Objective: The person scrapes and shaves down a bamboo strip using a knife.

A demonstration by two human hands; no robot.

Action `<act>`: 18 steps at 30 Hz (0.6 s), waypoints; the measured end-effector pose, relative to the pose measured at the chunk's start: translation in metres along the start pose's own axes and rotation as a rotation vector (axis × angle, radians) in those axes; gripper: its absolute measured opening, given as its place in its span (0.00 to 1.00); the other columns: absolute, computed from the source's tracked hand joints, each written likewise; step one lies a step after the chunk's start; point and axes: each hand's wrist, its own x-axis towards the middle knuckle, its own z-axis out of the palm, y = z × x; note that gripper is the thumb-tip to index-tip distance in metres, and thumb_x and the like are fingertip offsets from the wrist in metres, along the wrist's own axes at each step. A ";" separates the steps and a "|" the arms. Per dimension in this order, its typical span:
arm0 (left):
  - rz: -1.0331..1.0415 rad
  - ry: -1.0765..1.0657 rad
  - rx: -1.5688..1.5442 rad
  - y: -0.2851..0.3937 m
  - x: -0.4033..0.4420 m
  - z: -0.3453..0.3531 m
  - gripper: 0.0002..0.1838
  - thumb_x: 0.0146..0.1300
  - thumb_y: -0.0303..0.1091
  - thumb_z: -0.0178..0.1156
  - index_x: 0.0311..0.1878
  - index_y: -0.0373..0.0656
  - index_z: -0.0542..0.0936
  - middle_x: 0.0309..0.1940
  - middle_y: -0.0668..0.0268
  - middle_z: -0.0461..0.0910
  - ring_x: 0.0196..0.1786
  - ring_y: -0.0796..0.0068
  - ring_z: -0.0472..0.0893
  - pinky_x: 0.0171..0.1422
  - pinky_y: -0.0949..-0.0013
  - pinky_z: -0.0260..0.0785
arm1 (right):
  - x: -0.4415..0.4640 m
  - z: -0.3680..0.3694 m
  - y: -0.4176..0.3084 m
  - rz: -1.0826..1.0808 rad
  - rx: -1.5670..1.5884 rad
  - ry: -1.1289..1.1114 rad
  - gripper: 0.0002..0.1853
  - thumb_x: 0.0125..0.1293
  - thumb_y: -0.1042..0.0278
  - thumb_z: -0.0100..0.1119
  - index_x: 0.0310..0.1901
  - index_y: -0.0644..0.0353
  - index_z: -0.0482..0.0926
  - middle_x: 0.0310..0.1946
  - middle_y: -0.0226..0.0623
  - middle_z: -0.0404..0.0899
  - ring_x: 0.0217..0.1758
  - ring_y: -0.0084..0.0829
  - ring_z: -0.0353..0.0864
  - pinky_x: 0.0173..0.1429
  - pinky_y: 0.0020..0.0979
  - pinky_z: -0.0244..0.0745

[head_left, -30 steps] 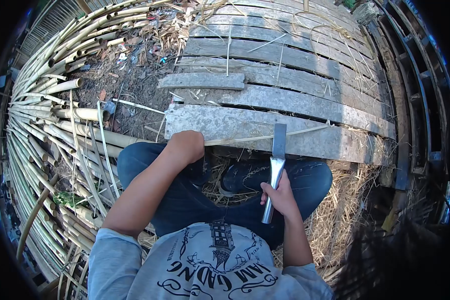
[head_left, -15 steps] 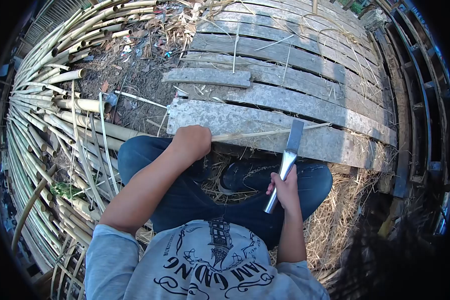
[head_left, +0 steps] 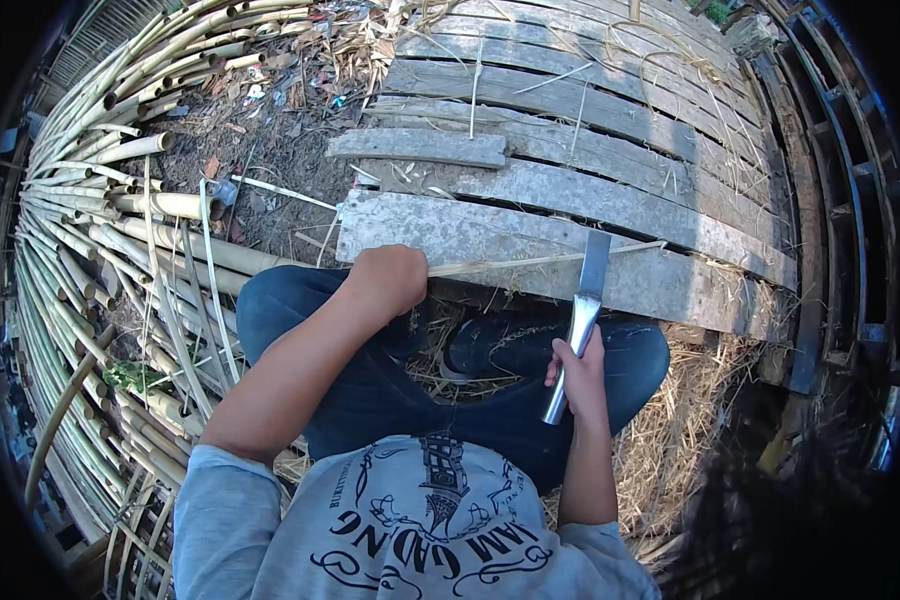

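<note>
My left hand (head_left: 388,279) is closed in a fist around the near end of a thin bamboo strip (head_left: 510,264). The strip runs rightward from the fist, low over the front board, to a tip beyond the blade. In my right hand (head_left: 580,365) is a knife (head_left: 584,300) with a broad flat blade and a shiny tubular metal handle. Its blade points away from me and crosses over the strip; whether the two touch I cannot tell. Fingers wrap the handle above my right thigh.
A plank platform (head_left: 590,195) with gaps spreads ahead, bearing a loose short board (head_left: 417,147) and scattered strips. Many bamboo poles (head_left: 120,245) lie at left. Straw (head_left: 680,420) covers the ground at right, beside dark timber beams (head_left: 800,200).
The knife's handle end has shifted slightly right with my right hand, so the knife stands a little more upright. My left hand keeps its grip on the strip, nearly still.
</note>
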 end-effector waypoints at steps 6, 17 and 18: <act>-0.007 -0.012 -0.011 -0.006 0.001 0.004 0.12 0.58 0.33 0.54 0.34 0.35 0.83 0.34 0.47 0.84 0.41 0.46 0.84 0.47 0.50 0.77 | -0.003 0.009 -0.013 0.079 -0.013 -0.237 0.16 0.64 0.78 0.56 0.50 0.60 0.63 0.23 0.32 0.71 0.16 0.22 0.73 0.19 0.26 0.74; 0.003 -0.005 -0.009 -0.001 0.000 0.004 0.13 0.59 0.33 0.53 0.35 0.35 0.83 0.35 0.46 0.84 0.42 0.45 0.84 0.49 0.49 0.76 | 0.006 0.035 -0.003 0.000 0.088 -0.030 0.14 0.67 0.76 0.56 0.47 0.60 0.62 0.25 0.34 0.71 0.18 0.23 0.76 0.20 0.26 0.75; -0.001 -0.005 -0.008 0.000 0.001 0.005 0.13 0.59 0.34 0.53 0.36 0.35 0.83 0.35 0.46 0.84 0.42 0.45 0.84 0.49 0.49 0.76 | -0.001 0.042 0.003 -0.025 0.094 -0.034 0.15 0.67 0.77 0.56 0.48 0.61 0.60 0.27 0.35 0.71 0.19 0.23 0.77 0.21 0.27 0.76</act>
